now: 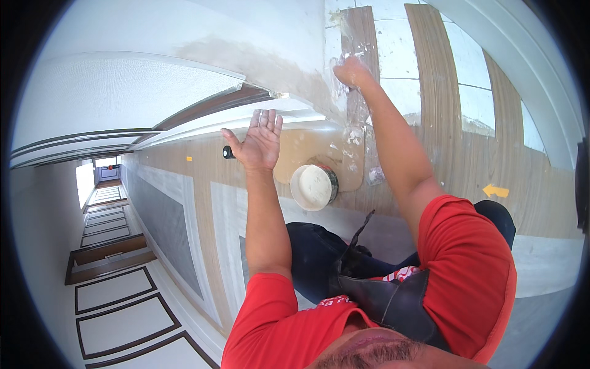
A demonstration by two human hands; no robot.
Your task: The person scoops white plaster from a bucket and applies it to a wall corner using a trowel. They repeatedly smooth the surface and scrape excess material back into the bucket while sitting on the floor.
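Right hand (351, 72) presses closed against the white-smeared wall patch (289, 67) (any tool cannot be told). Left hand (259, 142) is open, fingers spread. Round tub (313, 187) of white compound sits below; yellow arrow sticker (495, 191) marks the floor.

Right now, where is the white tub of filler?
In the head view, the tub of filler sits on the floor near the wall base, between the left hand and the right forearm.

The person wears a red short-sleeved shirt (473, 270), dark trousers (319, 252) and a black pouch (393, 301).
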